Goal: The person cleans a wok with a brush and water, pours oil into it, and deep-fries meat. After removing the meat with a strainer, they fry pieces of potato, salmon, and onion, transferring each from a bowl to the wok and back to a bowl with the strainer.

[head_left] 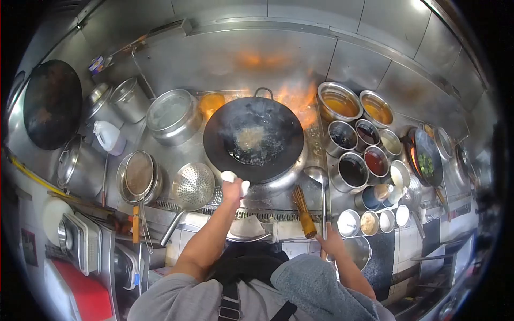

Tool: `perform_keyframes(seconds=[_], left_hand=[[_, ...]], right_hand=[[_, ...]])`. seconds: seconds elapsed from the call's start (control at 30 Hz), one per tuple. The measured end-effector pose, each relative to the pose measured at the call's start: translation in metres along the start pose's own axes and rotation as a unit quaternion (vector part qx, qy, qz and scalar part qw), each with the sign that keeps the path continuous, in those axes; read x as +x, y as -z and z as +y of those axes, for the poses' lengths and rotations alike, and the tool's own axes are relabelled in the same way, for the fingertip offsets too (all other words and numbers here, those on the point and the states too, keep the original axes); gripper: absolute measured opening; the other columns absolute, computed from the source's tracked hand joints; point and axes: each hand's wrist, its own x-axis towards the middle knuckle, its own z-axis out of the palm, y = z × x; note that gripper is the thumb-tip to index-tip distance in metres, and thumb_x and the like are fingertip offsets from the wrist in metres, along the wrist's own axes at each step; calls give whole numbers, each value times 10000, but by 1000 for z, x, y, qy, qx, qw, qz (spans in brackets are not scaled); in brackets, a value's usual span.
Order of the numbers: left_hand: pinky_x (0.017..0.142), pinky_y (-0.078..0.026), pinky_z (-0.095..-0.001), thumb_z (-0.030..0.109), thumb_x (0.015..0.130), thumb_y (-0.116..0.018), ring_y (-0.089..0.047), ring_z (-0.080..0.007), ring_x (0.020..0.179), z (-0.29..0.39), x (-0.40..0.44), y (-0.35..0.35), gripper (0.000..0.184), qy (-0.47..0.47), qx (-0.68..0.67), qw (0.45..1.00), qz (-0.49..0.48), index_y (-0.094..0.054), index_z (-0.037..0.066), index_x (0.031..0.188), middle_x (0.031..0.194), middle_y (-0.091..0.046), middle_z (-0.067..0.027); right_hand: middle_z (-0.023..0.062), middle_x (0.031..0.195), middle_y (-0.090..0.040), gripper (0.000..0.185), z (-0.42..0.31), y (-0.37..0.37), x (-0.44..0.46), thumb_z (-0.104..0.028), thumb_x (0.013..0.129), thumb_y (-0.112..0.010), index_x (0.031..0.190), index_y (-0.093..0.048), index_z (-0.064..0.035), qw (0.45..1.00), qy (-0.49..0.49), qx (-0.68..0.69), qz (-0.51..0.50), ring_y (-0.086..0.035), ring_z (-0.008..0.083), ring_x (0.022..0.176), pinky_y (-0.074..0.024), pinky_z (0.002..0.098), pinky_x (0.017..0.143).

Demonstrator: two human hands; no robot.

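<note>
My left hand (pixel 232 190) is closed round a white cloth (pixel 229 176) at the near edge of a large black wok (pixel 214 140). Inside the wok, a pale clump of food (pixel 249 138) lies in bubbling oil, with smoke above it. Flames (pixel 305 104) rise behind the wok on the right. My right hand (pixel 333 245) is closed on the handle of a metal ladle (pixel 316 173), whose bowl rests right of the wok. Beside that handle lies a bamboo brush (pixel 304 214).
Pots of sauces (pixel 352 170) and small white bowls (pixel 349 222) stand on the right. Further right is another wok (pixel 426 155) with green food. A perforated strainer (pixel 194 186), a mesh strainer (pixel 139 174) and a lidded pot (pixel 172 116) are left of the wok.
</note>
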Motion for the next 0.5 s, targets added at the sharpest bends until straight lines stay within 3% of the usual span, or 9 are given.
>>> perform_keyframes(seconds=[0.07,0.2,0.23,0.27,0.37,0.4,0.43,0.47,0.5], left_hand=[[568,-489,-347,91,837,-601,-623,-198,694,-6,42,34,199,-128,68,989,32,-598,42,1030,841,-635,-63],[613,-503,-338,96,820,-605,-631,-183,715,62,42,73,259,-92,68,993,-1,-599,20,1068,876,-653,-78],[628,-505,-333,103,820,-610,-634,-181,731,66,48,78,266,-129,85,988,18,-594,21,1072,885,-654,-81],[643,-507,-328,110,820,-615,-638,-179,746,66,51,82,273,-162,102,981,37,-589,21,1077,894,-656,-84],[720,-525,-350,193,798,-723,-636,-230,860,44,55,79,514,-193,58,976,77,-495,-17,1208,1072,-620,-148],[773,-534,-371,240,772,-783,-631,-275,947,35,58,78,687,-220,48,969,97,-431,-56,1284,1178,-592,-200],[861,-503,-387,269,765,-801,-604,-306,1025,50,39,73,780,-148,12,988,47,-371,-58,1328,1243,-551,-218],[949,-473,-402,299,757,-819,-577,-337,1102,68,20,73,875,-74,-25,997,-3,-312,-61,1372,1308,-510,-236],[1020,-414,-425,320,760,-813,-568,-375,1135,27,59,72,867,-140,56,987,61,-323,-67,1362,1291,-527,-263]], right_hand=[[374,1291,-480,894,-28,4,33,-503,827,-662,1456,-279,3,998,-5,61,16,-550,470,1170,-477,527,943],[315,1282,-517,879,-59,-8,65,-439,853,-671,1476,-238,5,997,-45,50,-43,-606,435,1099,-493,515,926],[275,1255,-552,865,-61,17,49,-381,861,-674,1492,-213,-11,952,-47,286,-98,-625,418,1050,-504,504,909],[234,1228,-587,857,-70,40,27,-322,870,-678,1508,-187,-27,850,-49,504,-146,-645,401,1002,-515,493,893],[148,1114,-655,817,-116,86,-29,-211,862,-686,1526,-219,-116,814,-4,575,-87,-651,357,951,-526,475,843],[148,1114,-655,817,-121,90,-12,-211,862,-686,1526,-219,-116,821,-8,564,-86,-651,357,951,-526,475,843],[172,1077,-671,810,-123,96,18,-237,861,-682,1526,-228,-157,908,114,400,58,-657,372,949,-527,471,836],[196,1040,-687,803,-132,107,41,-264,860,-678,1527,-236,-199,931,232,206,193,-662,387,947,-527,466,829],[225,1053,-677,799,-173,143,40,-305,867,-664,1528,-226,-210,974,152,121,114,-656,403,968,-521,473,848]])
